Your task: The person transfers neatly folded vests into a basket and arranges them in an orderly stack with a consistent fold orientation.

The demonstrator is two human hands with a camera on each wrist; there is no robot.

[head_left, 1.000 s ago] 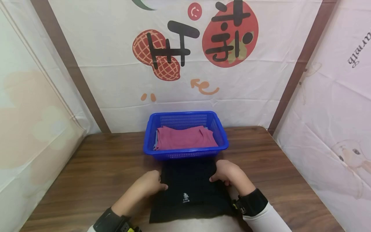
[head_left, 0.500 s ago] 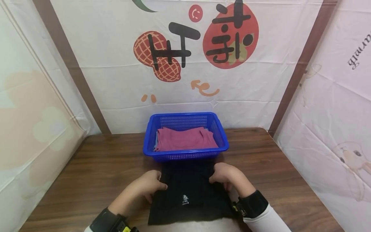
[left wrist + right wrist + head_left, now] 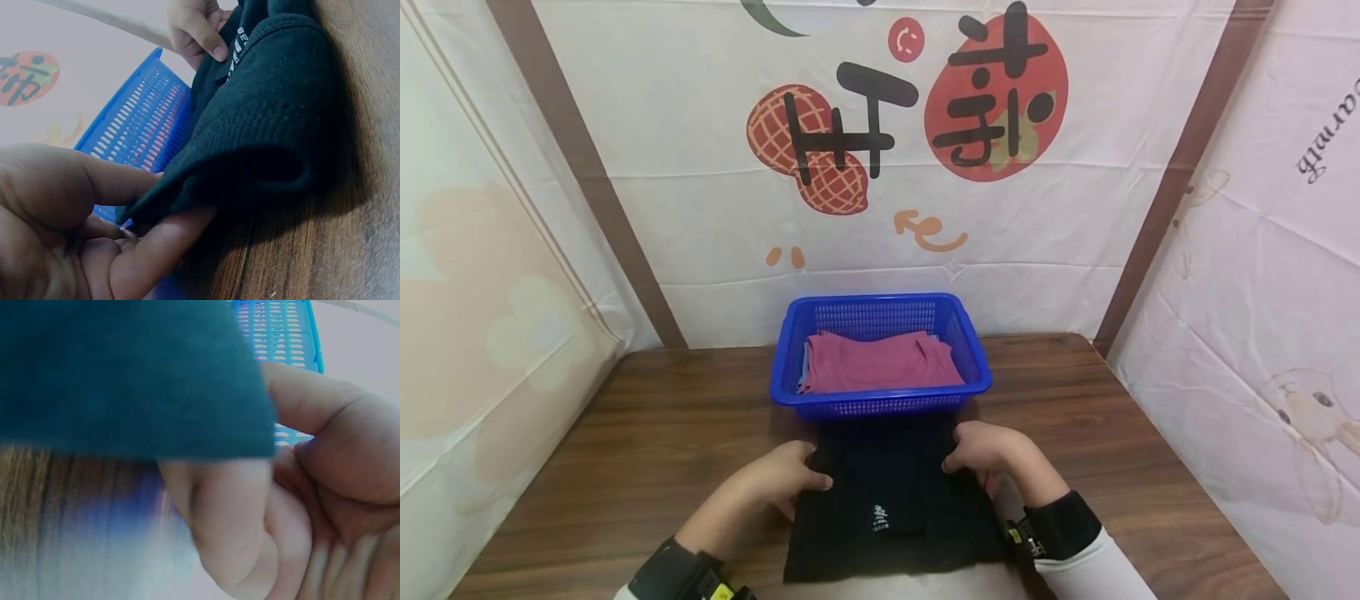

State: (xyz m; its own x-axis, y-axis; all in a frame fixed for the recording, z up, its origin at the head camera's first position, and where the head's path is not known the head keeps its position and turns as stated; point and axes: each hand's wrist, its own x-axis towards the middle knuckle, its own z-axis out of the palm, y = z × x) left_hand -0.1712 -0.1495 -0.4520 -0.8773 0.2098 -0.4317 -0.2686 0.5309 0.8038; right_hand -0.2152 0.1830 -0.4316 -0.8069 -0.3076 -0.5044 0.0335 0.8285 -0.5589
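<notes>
A black folded garment (image 3: 895, 500) with a small white print lies in front of the basket. At its left edge my left hand (image 3: 786, 475) pinches the cloth, thumb on top and fingers beneath. My right hand (image 3: 992, 454) holds the opposite edge the same way. In the left wrist view, the garment (image 3: 275, 112) shows a ribbed, looped edge lifted off the wood near the fingers. The right wrist view has the cloth (image 3: 137, 381) between thumb and fingers, partly blurred.
A blue plastic basket (image 3: 880, 398) stands just beyond the garment, with a folded pink garment (image 3: 880, 362) and some blue cloth inside. The brown wooden table (image 3: 685, 417) meets a printed white curtain (image 3: 700, 250) at the back and sides.
Both hands keep their hold on the black garment and have hardly moved. The view has tilted slightly, so the basket and curtain sit a little lower.
</notes>
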